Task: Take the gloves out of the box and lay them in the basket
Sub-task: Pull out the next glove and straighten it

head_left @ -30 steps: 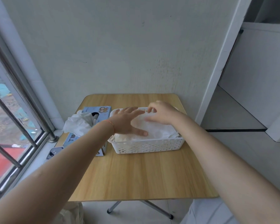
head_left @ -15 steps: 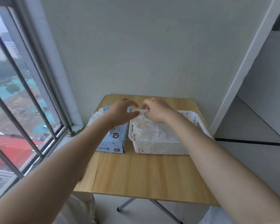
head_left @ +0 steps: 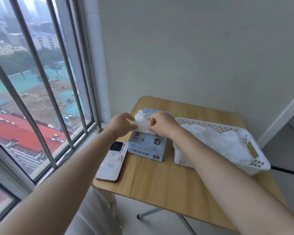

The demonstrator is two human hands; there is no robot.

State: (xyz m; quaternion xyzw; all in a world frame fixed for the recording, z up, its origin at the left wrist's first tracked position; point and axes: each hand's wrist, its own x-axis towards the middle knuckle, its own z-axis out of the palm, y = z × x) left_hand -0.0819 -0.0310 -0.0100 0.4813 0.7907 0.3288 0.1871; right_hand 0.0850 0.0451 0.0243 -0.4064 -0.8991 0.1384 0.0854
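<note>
Both hands are working right over the box (head_left: 147, 146), which is sitting near the bench's (head_left: 168, 182) left edge, closer to the far side than the near one. A bunch of white gloves (head_left: 143, 122) is sticking up out of the top of the box, all crumpled. The left hand (head_left: 121, 124) is pinching the left side of that bunch, thumb and fingers curled onto it. The right hand (head_left: 162, 123) is gripping the right side of the same bunch, fingers curled in around the white stuff. So the two hands are sitting just beside each other with the gloves between them.

The basket (head_left: 251, 164), white with holes in its walls, is sitting to the right of the box, close beside it and running along the bench's right side out to the right edge. A pile of gloves in the basket (head_left: 224, 143) is already lying in there, pretty flat and spread out.

A phone (head_left: 113, 162) in a pale marbled case is lying face down at the bench's left edge, just beside the box on its near-left side. There's a thin red string on the left wrist. A barred window (head_left: 41, 92) is running along the left of the bench.
</note>
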